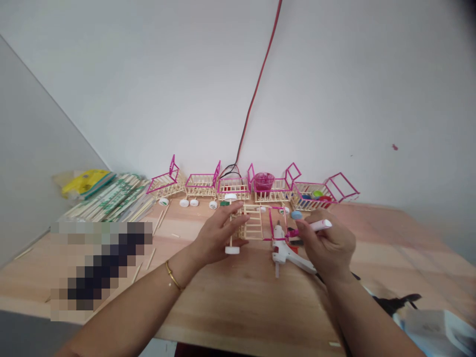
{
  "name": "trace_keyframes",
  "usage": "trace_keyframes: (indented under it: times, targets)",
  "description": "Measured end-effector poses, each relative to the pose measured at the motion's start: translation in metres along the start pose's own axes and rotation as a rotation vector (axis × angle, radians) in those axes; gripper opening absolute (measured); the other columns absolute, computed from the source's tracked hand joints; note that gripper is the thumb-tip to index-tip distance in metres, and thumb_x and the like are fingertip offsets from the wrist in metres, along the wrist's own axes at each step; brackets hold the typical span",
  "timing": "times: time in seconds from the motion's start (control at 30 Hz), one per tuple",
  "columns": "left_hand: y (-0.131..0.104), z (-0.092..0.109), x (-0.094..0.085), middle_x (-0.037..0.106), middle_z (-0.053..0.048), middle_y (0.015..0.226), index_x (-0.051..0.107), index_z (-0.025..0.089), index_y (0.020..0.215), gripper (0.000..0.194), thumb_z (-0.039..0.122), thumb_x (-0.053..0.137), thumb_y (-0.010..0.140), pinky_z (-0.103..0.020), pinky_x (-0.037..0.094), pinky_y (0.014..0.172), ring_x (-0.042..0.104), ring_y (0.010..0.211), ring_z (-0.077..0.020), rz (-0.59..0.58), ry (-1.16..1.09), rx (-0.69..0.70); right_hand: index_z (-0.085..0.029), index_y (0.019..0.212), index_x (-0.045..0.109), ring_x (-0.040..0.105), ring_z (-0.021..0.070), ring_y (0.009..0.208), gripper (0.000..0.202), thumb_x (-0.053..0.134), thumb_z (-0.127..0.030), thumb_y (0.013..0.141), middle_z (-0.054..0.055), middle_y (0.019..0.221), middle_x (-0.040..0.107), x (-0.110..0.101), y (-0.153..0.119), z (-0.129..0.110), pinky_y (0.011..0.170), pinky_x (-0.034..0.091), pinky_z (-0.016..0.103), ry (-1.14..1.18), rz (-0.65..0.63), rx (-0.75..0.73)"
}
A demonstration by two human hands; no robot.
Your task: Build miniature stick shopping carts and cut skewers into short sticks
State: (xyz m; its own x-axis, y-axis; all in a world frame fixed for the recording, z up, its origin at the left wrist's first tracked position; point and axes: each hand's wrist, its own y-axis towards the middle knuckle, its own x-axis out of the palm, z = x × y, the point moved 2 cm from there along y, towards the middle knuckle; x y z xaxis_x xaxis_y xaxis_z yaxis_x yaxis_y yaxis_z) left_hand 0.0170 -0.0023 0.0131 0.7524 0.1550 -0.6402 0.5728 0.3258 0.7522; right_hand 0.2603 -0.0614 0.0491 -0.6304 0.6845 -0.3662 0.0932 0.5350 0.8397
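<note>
Steadying the cart [253, 231] held in the left fingers [223, 214] suits light strokes of the marker [320, 225] pinched in the right fingers [306, 238].

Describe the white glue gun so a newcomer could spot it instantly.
On the wooden table, look between the left hand and right hand. The white plastic glue gun sits partly behind the held pink-and-tan wooden-stick cart; unlike the white marker, it is unheld and pistol-shaped.

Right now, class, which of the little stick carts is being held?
The nearest cart, gripped by the left hand, its pink end at the marker; the other five carts stand in a row by the wall.
</note>
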Motion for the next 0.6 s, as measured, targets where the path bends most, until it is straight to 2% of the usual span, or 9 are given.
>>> trace_keyframes:
  times: [0.17, 0.47, 0.6]
  targets:
    - [-0.0006, -0.0001, 0.0008, 0.042, -0.019, 0.139, 0.042, 0.022, 0.133, 0.058, 0.026, 0.066, 0.081, -0.047, 0.048, 0.096, 0.047, 0.125, -0.0279, 0.01, -0.008, -0.003, -0.019, 0.069, 0.061, 0.054, 0.0127, 0.058, 0.016, 0.068, -0.027, 0.082, -0.001, 0.064, 0.059, 0.0004, 0.0038, -0.0035, 0.057, 0.041, 0.027, -0.003, 0.043, -0.018]
    - [0.0, 0.0006, 0.0007, 0.042, -0.019, 0.139, 0.04, 0.024, 0.135, 0.06, 0.026, 0.066, 0.081, -0.048, 0.049, 0.095, 0.047, 0.124, -0.0278, 0.013, -0.005, 0.004, -0.02, 0.076, 0.063, 0.057, 0.0149, 0.064, 0.01, 0.062, -0.023, 0.085, 0.001, 0.069, 0.061, 0.0006, 0.0063, -0.0059, 0.061, 0.044, 0.029, -0.037, 0.099, -0.05]
    - [-0.0006, 0.0002, 0.001, 0.041, -0.018, 0.14, 0.04, 0.024, 0.135, 0.059, 0.027, 0.065, 0.081, -0.048, 0.049, 0.095, 0.048, 0.124, -0.0278, 0.013, -0.008, -0.003, -0.02, 0.076, 0.062, 0.057, 0.0158, 0.066, 0.012, 0.057, -0.022, 0.087, 0.002, 0.07, 0.06, 0.0015, 0.0068, -0.0055, 0.062, 0.043, 0.029, -0.103, 0.075, -0.049]
